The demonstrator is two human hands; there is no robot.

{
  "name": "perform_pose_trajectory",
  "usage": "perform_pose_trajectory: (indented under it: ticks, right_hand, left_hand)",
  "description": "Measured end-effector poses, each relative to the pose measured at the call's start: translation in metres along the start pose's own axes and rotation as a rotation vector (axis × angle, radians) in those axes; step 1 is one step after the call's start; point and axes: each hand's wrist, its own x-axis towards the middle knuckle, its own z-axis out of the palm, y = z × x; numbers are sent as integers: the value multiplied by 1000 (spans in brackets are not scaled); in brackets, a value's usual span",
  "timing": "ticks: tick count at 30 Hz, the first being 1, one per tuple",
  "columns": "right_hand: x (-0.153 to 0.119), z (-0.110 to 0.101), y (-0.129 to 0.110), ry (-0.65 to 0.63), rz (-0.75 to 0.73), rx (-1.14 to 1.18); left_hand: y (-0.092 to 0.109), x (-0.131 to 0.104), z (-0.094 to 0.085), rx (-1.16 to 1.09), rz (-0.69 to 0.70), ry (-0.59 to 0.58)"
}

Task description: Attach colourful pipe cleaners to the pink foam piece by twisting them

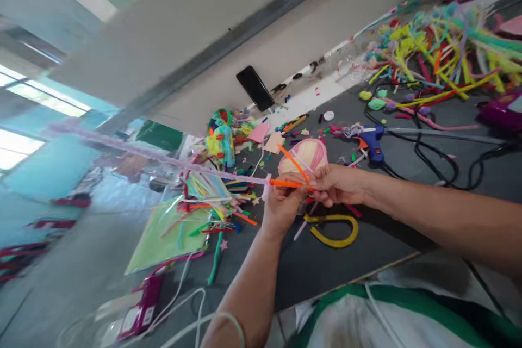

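Observation:
Above the dark table, my left hand (285, 206) and my right hand (332, 184) meet, both with fingers closed on an orange pipe cleaner (294, 160). One orange end sticks up between them, and another orange stretch lies along my left fingers. A long lilac pipe cleaner (191, 166) runs from the orange part out to the upper left; how the two join is hard to see. Just behind my hands lies a round pink and cream piece (312, 153). A bent yellow pipe cleaner (354, 234) rests below my right hand.
A blue glue gun (372, 144) with black cords lies to the right. Heaped pipe cleaners (440, 49) fill the far right; more pipe cleaners (212, 196) lie left on a green sheet (163, 239). A phone (255, 88) leans on the wall. A purple box (142, 304) sits lower left.

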Motion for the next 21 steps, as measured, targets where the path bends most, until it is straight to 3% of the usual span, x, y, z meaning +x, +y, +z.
perform_pose_trajectory:
  ticks: [3,6,11,14,16,21]
  right_hand:
    - [3,12,4,246,-275,-150]
    - [4,16,9,458,-453,-383]
    - [7,11,16,580,-562,-581]
    - [9,8,15,543,-497,-532]
    - [9,8,12,447,-412,-403]
    - [4,0,4,-7,-96,-30]
  left_hand:
    - [-10,0,6,-103,-112,127]
    - [-12,1,13,-190,-185,219]
    - [-3,3,21,-259,-290,351]
    - [-2,3,18,-276,-287,323]
    - [-2,3,14,-275,-268,279]
    - [0,1,3,-270,-210,140]
